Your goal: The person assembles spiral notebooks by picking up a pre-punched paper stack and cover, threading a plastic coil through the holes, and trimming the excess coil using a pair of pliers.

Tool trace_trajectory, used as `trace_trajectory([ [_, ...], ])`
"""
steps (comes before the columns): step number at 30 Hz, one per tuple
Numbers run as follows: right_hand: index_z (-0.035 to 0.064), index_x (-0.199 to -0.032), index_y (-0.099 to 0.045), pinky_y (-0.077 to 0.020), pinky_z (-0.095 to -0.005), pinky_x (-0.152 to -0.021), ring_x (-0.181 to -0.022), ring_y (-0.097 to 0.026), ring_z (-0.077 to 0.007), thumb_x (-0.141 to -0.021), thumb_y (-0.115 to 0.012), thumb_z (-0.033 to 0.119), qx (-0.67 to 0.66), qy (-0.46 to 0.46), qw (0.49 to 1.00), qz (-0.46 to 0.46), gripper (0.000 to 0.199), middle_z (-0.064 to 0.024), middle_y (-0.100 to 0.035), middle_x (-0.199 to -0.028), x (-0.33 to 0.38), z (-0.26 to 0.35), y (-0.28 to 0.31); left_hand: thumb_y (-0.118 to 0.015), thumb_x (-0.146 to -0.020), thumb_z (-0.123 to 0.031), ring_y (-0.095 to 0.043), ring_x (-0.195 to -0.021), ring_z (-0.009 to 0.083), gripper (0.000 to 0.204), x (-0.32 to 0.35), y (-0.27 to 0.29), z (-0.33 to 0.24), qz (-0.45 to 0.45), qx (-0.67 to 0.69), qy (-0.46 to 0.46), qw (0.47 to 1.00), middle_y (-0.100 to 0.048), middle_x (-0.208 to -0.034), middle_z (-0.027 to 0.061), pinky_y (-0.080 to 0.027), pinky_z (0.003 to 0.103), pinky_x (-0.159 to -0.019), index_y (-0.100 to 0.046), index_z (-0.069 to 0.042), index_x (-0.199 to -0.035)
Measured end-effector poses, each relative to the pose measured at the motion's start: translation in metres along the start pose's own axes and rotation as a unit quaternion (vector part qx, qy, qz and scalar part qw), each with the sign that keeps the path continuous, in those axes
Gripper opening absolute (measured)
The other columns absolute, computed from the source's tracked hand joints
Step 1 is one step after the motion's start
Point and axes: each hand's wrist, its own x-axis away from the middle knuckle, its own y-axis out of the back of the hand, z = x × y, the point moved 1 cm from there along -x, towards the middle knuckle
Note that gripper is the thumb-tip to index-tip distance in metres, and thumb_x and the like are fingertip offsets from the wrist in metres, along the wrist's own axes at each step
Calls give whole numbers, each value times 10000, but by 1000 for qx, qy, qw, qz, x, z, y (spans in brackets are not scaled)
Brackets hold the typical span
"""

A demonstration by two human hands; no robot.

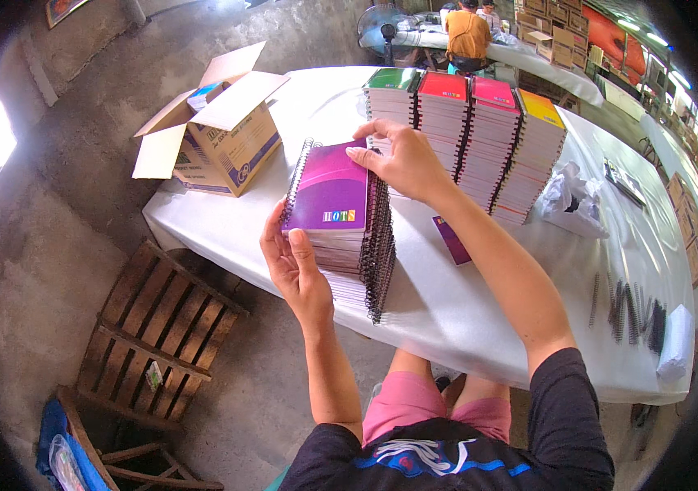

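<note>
A tall stack of purple spiral notebooks (326, 182) stands at the table's near edge, with black coil bindings showing on both its left and right sides. My left hand (298, 274) grips the near left corner of the stack, its thumb against the front edge. At the far right corner, my right hand (404, 157) has its thumb on the top cover and its fingers curled beyond the edge. Behind it stand stacks of spiral notebooks with green (392, 79), red (444, 85), pink (494, 92) and yellow (542, 109) covers. A loose purple cover (452, 240) lies beside my right forearm.
An open cardboard box (230, 151) sits on the table's far left. Crumpled plastic (571, 200), several loose black coils (628, 307) and a white roll (676, 342) lie to the right. A wooden slatted chair (157, 335) stands left; a person in orange (468, 37) sits beyond.
</note>
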Motion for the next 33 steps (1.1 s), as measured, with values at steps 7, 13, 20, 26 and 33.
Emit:
trace_trajectory([
  [7, 53, -1169, -559, -482, -354, -848, -945, -647, -281, -869, -607, 235, -215, -33, 975, -48, 354, -159, -676, -990, 10, -21, -17, -419, -996, -311, -541, -1106, 180, 436, -4, -2, 4, 14, -19, -5, 1000, -545, -1225, 136, -433, 309, -938, -404, -11, -1312],
  [13, 36, -1252, -514, -438, -376, -938, -1100, -571, -297, -875, -583, 400, 64, -219, 973, -20, 528, -205, -600, -1154, 82, -147, 38, -343, -986, -298, -456, -1232, 283, 471, 14, 17, -37, -124, -151, -189, 962, -446, -1330, 168, -420, 387, -987, -355, 34, -1320],
  [20, 36, -1342, -422, -338, -566, -1018, -1284, -360, -427, -599, -718, 662, 259, -463, 832, 164, 1015, -236, -350, -1410, 162, -205, -6, -404, -955, -355, -440, -1115, 306, 391, 75, -15, -69, 32, 18, -327, 944, -399, -1160, 127, -395, 440, -956, -397, -78, -1230],
  [26, -12, -1359, -357, -387, -500, -1009, -1246, -429, -389, -480, -881, 438, 211, -467, 826, 233, 1119, -254, -410, -1354, 139, -243, -9, -580, -875, -333, -492, -955, 253, 382, 101, -54, -66, 133, 0, -239, 962, -407, -1063, 120, -453, 388, -829, -453, -81, -1134],
  [33, 62, -1045, -614, -477, -434, -889, -1069, -575, -352, -489, -865, 291, 207, -380, 885, 171, 651, -172, -587, -1174, 145, -198, 5, -613, -847, -206, -489, -961, 247, 288, 110, -69, -36, 206, -63, -188, 958, -459, -1028, 141, -459, 377, -826, -503, -30, -1047],
])
